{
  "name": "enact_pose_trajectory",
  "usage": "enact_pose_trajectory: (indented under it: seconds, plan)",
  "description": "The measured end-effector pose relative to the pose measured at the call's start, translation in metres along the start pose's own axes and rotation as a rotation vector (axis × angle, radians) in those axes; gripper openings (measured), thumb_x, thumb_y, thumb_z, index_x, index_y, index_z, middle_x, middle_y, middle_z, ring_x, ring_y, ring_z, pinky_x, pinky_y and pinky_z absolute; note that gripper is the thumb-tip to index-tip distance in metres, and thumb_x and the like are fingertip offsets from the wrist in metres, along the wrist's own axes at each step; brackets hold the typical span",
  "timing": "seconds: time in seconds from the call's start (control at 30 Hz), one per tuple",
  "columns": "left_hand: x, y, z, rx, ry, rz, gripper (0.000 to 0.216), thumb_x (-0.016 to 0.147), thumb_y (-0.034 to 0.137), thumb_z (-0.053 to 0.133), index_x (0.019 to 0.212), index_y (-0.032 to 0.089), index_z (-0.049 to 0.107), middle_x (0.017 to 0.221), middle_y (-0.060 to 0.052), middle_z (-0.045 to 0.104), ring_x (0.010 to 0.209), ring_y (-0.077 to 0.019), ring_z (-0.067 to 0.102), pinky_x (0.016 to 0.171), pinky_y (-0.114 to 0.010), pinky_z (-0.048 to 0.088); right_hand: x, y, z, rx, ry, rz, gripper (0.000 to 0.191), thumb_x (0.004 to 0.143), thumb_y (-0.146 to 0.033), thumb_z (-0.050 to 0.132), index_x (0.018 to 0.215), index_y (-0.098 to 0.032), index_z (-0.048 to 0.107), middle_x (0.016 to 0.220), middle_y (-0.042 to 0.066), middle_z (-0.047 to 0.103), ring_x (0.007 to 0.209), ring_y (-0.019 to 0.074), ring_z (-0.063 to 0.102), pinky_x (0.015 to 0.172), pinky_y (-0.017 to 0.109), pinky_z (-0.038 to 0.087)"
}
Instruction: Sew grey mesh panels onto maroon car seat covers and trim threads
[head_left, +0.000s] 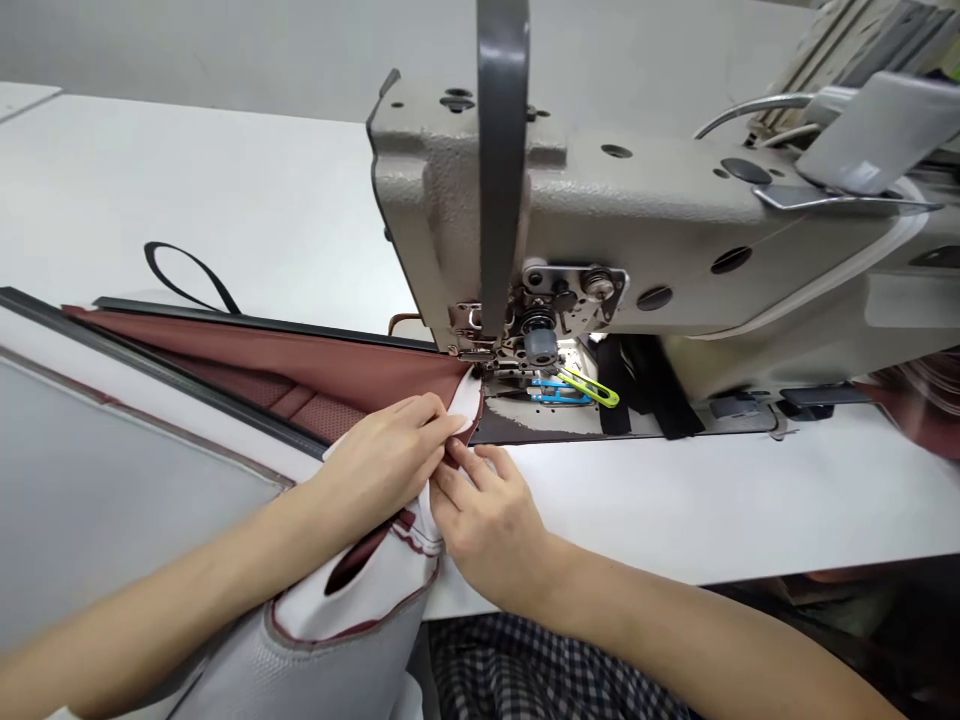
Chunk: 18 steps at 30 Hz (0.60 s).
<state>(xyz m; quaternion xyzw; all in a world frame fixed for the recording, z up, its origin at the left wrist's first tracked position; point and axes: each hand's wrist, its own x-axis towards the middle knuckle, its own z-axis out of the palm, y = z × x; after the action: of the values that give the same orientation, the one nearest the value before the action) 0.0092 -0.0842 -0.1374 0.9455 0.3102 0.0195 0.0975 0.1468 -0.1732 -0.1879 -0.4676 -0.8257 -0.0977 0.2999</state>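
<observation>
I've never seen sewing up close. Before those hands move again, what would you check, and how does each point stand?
1. Both hands at the workpiece: ok; the left hand pinches its white edge, and the right hand meets it there.
2. Fingers out from under the sewing machine: ok; they are in front of the stitching parts.
3. Workpiece pressed down by the foot: cannot tell; it reaches that area, but details are too small.
4. Needle raised: cannot tell; not distinguishable.
5. Black loop away from the stitching parts: ok; it lies well to the left.
</observation>
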Motion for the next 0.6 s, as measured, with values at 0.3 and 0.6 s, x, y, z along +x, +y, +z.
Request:
enact_pose_trajectory:
  seconds: [0.3, 0.6]
  plan:
    - [0.011, 0.005, -0.006, -0.031, -0.147, -0.075, 0.019, 0.092, 0.012, 0.047, 0.098, 0.015, 0.065, 0.089, -0.006, 0.056, 0.082, -0.0194, 0.053, 0.075, -0.032, 0.047, 0.005, 0.002, 0.001, 0.059, -0.140, -0.013, 0.025, 0.092, -0.009, 0.046, 0.099, -0.008, 0.069, 0.098, 0.015, 0.070, 0.099, 0.0281, 0.065, 0.079, 0.038, 0.056]
    - [0.025, -0.002, -0.010, 0.031, -0.191, -0.133, 0.023, 0.093, 0.011, 0.044, 0.098, 0.015, 0.067, 0.090, -0.006, 0.057, 0.083, -0.0200, 0.056, 0.073, -0.032, 0.046, 0.017, 0.016, 0.004, 0.051, -0.077, -0.022, 0.025, 0.089, -0.007, 0.047, 0.091, -0.010, 0.071, 0.091, 0.010, 0.073, 0.095, 0.0249, 0.067, 0.081, 0.034, 0.055]
